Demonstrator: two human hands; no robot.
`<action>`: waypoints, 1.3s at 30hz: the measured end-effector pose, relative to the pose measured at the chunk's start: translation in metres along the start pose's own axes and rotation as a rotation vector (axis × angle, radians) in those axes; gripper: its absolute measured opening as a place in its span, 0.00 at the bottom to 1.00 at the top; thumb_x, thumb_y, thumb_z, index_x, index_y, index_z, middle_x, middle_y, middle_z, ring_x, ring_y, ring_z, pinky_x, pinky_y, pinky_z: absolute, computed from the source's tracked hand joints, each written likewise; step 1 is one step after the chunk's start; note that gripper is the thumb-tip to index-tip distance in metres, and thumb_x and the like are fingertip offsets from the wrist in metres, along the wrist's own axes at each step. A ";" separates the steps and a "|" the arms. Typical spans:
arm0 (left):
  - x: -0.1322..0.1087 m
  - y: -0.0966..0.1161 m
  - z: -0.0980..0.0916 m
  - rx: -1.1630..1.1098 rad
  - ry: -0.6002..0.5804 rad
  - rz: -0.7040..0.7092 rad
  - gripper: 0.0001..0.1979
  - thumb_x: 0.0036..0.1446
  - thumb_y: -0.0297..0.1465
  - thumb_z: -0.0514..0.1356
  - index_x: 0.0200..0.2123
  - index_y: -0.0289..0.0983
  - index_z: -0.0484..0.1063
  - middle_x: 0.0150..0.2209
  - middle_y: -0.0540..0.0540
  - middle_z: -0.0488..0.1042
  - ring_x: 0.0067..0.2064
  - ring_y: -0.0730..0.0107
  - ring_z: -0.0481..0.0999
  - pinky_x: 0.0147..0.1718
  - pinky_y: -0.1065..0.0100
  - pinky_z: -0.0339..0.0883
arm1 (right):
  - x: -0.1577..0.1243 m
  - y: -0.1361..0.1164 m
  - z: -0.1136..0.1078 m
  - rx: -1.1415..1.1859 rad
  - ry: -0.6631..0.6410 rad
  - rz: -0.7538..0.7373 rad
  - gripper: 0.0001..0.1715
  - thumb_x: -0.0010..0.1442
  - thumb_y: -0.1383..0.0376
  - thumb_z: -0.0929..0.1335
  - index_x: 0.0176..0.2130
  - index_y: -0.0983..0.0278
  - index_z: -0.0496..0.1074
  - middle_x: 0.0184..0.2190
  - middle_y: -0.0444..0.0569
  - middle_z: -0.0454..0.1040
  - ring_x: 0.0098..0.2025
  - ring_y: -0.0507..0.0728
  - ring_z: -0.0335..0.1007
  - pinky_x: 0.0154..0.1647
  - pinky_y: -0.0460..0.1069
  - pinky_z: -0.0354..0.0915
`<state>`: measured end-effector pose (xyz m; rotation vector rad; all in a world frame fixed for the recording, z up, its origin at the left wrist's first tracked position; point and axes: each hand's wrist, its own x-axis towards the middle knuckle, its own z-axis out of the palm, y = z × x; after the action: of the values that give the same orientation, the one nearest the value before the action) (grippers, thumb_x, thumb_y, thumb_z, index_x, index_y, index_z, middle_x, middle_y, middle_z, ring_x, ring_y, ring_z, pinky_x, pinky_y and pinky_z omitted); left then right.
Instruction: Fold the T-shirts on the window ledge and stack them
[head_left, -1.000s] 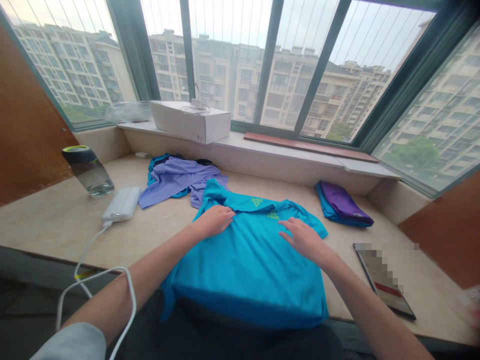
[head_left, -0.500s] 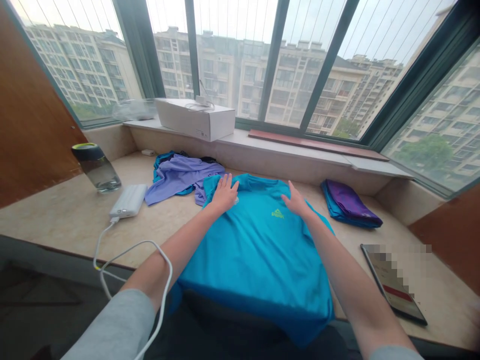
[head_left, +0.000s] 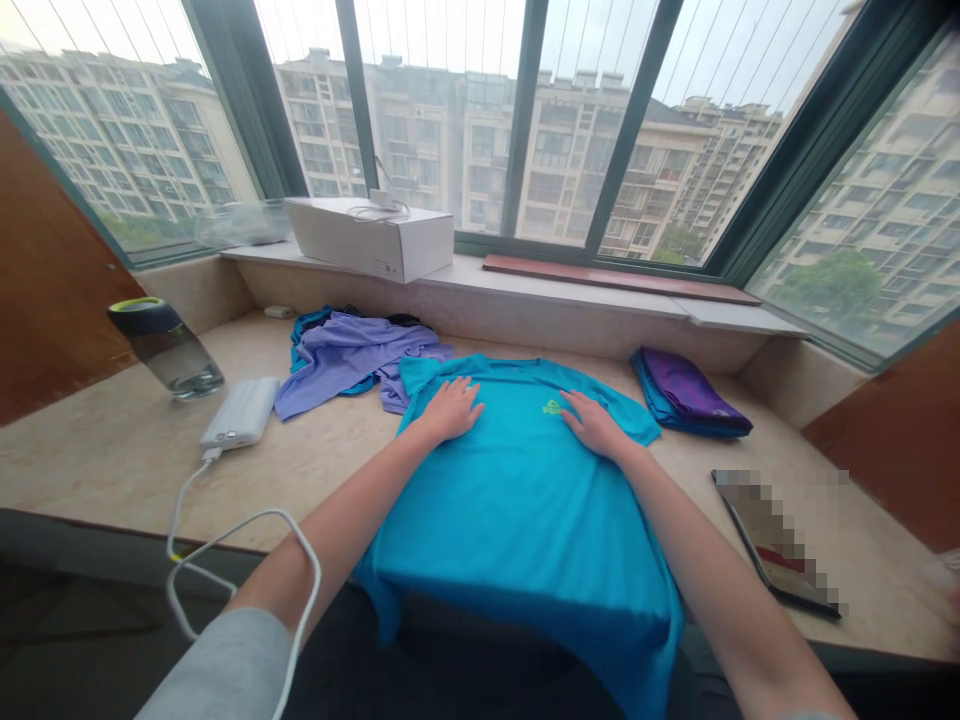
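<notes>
A bright blue T-shirt lies spread on the stone counter, its collar toward the window and its lower part hanging over the front edge. My left hand rests flat on the left of its chest, fingers spread. On the right of the chest lies my right hand, open, its fingertips beside the small yellow-green logo. Neither hand grips the cloth. Both sleeves stretch outward, the left one touching or close to a heap of purple and blue clothes.
Folded purple and blue clothes sit at right, above a dark tablet. To the left stand a tilted-looking water bottle and a white power bank, whose white cable loops over my left forearm. A white box occupies the windowsill.
Both hands have slid down the shirt from near the shoulders to the chest, toward me. The shirt lies flatter, and its right sleeve is now spread out. The view has shifted slightly.
</notes>
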<state>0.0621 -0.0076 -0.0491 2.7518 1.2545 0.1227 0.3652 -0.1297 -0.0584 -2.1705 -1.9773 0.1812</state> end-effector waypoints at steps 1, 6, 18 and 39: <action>-0.002 0.000 0.002 -0.002 0.007 -0.003 0.30 0.70 0.42 0.47 0.68 0.32 0.57 0.72 0.32 0.51 0.73 0.46 0.48 0.69 0.48 0.43 | -0.005 0.004 -0.002 -0.013 0.028 0.023 0.32 0.73 0.57 0.57 0.70 0.65 0.57 0.71 0.56 0.56 0.73 0.60 0.48 0.71 0.56 0.48; -0.008 -0.007 0.010 -0.033 0.041 -0.004 0.28 0.70 0.42 0.48 0.67 0.35 0.60 0.70 0.34 0.58 0.72 0.47 0.53 0.68 0.48 0.48 | -0.037 0.032 -0.008 -0.090 0.113 0.223 0.31 0.71 0.59 0.57 0.65 0.72 0.65 0.64 0.67 0.66 0.66 0.70 0.62 0.65 0.62 0.58; -0.019 -0.055 -0.025 0.090 0.311 -0.232 0.26 0.65 0.25 0.50 0.65 0.29 0.64 0.69 0.29 0.58 0.70 0.44 0.57 0.65 0.50 0.57 | -0.050 0.058 -0.029 -0.111 0.099 0.538 0.34 0.73 0.55 0.49 0.67 0.67 0.62 0.61 0.63 0.70 0.60 0.72 0.68 0.57 0.64 0.64; -0.025 -0.100 -0.029 -0.091 0.471 -0.469 0.33 0.61 0.32 0.53 0.68 0.24 0.56 0.52 0.29 0.75 0.54 0.42 0.74 0.54 0.51 0.66 | -0.051 0.067 -0.013 -0.124 0.129 0.609 0.23 0.60 0.69 0.61 0.49 0.72 0.78 0.53 0.69 0.72 0.56 0.73 0.69 0.56 0.64 0.64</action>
<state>-0.0321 0.0409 -0.0352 2.3429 1.9096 0.7921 0.4282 -0.1868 -0.0633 -2.7250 -1.2393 0.0017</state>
